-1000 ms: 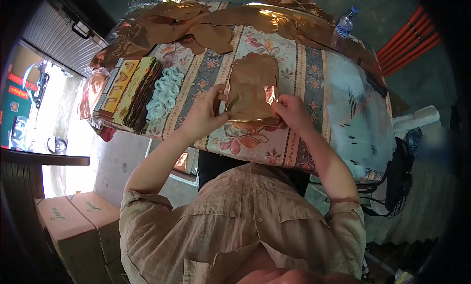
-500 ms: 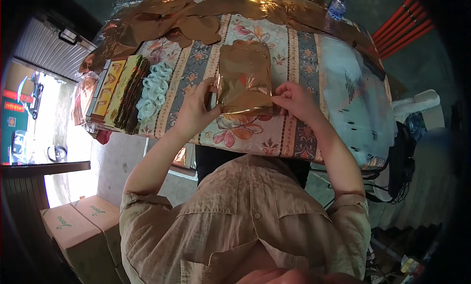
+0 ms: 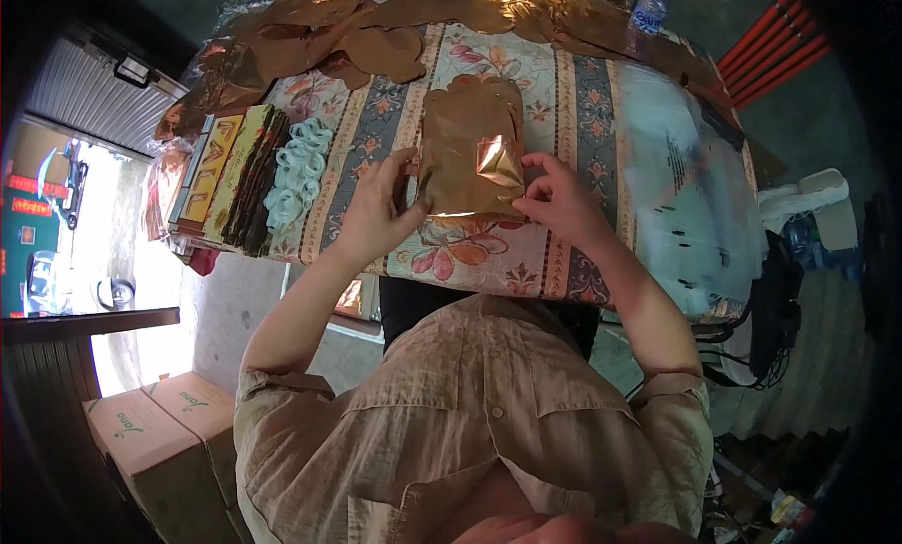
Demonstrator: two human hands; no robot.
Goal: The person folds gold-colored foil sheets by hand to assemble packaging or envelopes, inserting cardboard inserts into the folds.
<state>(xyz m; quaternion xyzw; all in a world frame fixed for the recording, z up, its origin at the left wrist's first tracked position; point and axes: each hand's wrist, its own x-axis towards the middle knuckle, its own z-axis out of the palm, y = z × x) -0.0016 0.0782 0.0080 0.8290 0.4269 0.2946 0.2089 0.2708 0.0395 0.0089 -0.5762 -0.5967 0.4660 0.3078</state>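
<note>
Now, mid-frame, the left hand (image 3: 381,210) grips the copper foil sheet (image 3: 465,135) by its edge, the right hand (image 3: 561,198) pinches its lower-right corner, apparently folded up, the rest lying flat.

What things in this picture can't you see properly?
All in the head view:
Water bottle: its label is too small to read.
Clear plastic sheet: its print is too small to read.
Left hand: some fingers seem hidden behind the gold foil sheet.
Street outside: washed out by glare.
Cardboard boxes: cut off by the dark lens edge.
</note>
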